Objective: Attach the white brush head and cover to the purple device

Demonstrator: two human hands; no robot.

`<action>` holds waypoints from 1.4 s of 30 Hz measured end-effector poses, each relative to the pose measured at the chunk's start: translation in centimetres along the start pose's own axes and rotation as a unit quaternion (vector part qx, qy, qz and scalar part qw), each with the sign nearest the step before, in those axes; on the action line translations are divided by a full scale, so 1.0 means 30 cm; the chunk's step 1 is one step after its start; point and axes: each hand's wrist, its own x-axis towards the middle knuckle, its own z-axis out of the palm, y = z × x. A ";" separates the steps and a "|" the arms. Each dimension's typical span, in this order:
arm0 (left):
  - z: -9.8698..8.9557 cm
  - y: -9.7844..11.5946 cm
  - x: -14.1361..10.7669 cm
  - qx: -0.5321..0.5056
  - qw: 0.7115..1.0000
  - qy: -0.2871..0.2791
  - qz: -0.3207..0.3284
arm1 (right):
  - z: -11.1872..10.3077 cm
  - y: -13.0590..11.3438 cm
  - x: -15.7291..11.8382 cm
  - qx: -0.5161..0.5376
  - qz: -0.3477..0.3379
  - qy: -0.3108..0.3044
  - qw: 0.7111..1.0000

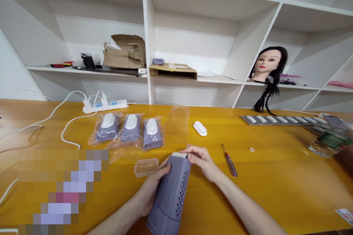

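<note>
Purple device (168, 194) rests in left hand (154, 183), right hand (202, 159) touching top

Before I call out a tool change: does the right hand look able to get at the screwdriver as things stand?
Probably yes: the right hand is at the top of the purple device, and only bare tabletop shows between it and the screwdriver.

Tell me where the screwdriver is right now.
In the head view, the screwdriver lies on the table, to the right of the right hand and left of the small white ring.
</note>
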 end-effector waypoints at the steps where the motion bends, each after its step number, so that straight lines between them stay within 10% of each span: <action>1: 0.001 0.000 0.001 -0.001 1.000 0.004 0.000 | 0.003 -0.002 0.000 -0.013 -0.008 0.008 1.000; 22: 0.007 -0.006 0.016 -0.038 0.999 0.026 -0.002 | -0.036 0.020 0.020 -0.085 -0.046 0.041 0.994; 26: 0.008 -0.013 0.015 -0.031 0.998 0.038 -0.044 | -0.137 0.130 0.075 -0.368 0.055 0.233 0.898; 30: 0.005 -0.017 0.016 -0.028 0.997 0.036 -0.056 | -0.198 0.223 0.095 -0.543 0.206 0.219 0.784; 42: 0.006 -0.019 0.019 -0.026 0.998 0.017 -0.051 | -0.225 0.236 0.093 -0.577 0.239 0.158 0.765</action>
